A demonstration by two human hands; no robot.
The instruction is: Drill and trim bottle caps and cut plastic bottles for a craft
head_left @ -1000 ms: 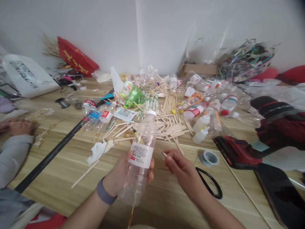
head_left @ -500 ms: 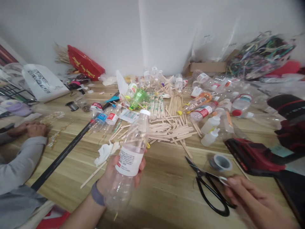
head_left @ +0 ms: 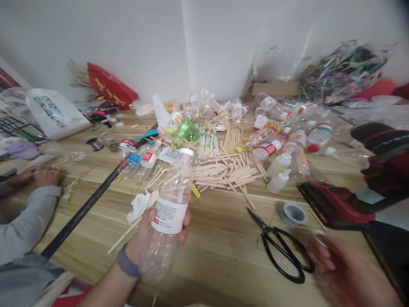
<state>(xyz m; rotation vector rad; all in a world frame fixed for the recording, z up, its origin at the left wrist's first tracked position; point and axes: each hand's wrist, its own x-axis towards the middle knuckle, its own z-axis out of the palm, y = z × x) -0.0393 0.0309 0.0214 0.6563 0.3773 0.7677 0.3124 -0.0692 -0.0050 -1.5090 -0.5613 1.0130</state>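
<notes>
My left hand (head_left: pixel 147 238) is wrapped around a clear plastic bottle (head_left: pixel 171 217) with a white label and white cap, held tilted above the table. My right hand (head_left: pixel 338 260), blurred by motion, is closed with thumb and fingers together on a small whitish piece (head_left: pixel 319 237) that I cannot make out. Just left of that hand lies a pair of black-handled scissors (head_left: pixel 281 249), blades pointing away. Behind them sits a small spool (head_left: pixel 294 213) of thin thread or wire.
Wooden sticks (head_left: pixel 223 175) lie heaped mid-table, with several empty bottles (head_left: pixel 271 145) behind and to the right. A red and black power tool (head_left: pixel 332 204) stands at right. On the left, beyond a long black strip (head_left: pixel 86 204), another person's sleeved arm (head_left: pixel 35 221) rests on the table.
My right hand has moved slightly right, away from the scissors, with the small whitish piece. The bottle in my left hand has shifted slightly left. The view has shifted a little.
</notes>
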